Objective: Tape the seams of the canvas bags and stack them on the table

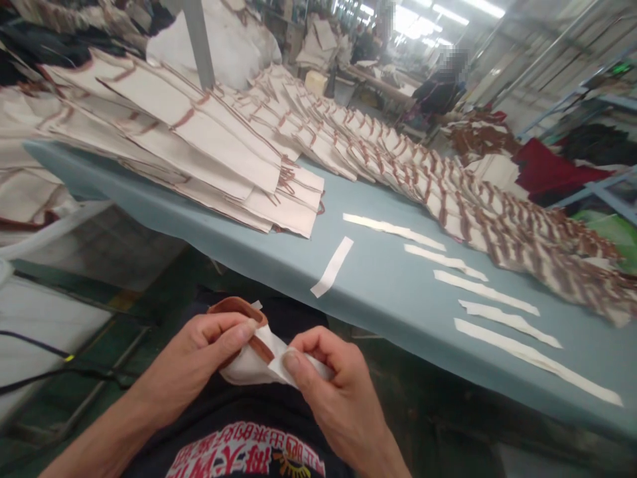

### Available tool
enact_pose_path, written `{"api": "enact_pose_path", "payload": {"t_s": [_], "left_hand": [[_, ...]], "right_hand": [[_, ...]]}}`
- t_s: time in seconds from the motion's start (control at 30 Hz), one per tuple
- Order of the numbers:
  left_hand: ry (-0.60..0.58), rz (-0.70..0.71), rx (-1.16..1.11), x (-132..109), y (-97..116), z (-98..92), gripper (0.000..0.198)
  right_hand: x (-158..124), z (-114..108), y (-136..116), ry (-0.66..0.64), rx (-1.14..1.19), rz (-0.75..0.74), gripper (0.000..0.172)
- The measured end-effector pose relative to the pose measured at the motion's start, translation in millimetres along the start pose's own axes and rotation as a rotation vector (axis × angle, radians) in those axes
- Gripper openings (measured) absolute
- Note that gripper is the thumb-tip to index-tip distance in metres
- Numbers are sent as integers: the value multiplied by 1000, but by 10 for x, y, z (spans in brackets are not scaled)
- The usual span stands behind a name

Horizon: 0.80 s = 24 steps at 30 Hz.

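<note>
Close to my body, both hands hold a cream fabric piece (243,370) with brown trim (236,304). My left hand (213,342) is closed, its thumb pressed on the piece at the trim's edge. A white strip (271,342) crosses the trim between my hands. My right hand (331,375) pinches that strip and the fabric beside it, thumb on top. The lower part of the piece is partly hidden behind my fingers. On the table beyond lies a separate short white strip (332,267).
A blue-covered table (388,285) runs across in front of me. Several white strips (497,292) lie on its right part. Stacked cream panels with brown trim (199,133) stand at left, and a long overlapping row of similar pieces (398,159) runs along the back. A person (440,86) is farther off.
</note>
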<state>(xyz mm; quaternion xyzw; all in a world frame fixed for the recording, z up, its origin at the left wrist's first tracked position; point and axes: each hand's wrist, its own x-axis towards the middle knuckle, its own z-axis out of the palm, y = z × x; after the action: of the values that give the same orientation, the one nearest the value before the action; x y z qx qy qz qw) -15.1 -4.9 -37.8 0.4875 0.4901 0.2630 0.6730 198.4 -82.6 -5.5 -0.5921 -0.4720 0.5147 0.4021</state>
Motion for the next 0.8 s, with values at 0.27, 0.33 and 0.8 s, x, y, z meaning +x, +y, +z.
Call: {"api": "enact_pose_path", "payload": {"t_s": [0.27,0.33,0.8], "left_hand": [[-80,-50,-161,46,237,198,65],[-110,-7,-154,56,274,237,59],[-160,30,-143,111,200,279,63]], "right_hand": [[56,-89,-290,127,-268,-228,22],[59,-89,-295,138,-314,-268,20],[181,-72,-165,125,-384,-208,12]]}}
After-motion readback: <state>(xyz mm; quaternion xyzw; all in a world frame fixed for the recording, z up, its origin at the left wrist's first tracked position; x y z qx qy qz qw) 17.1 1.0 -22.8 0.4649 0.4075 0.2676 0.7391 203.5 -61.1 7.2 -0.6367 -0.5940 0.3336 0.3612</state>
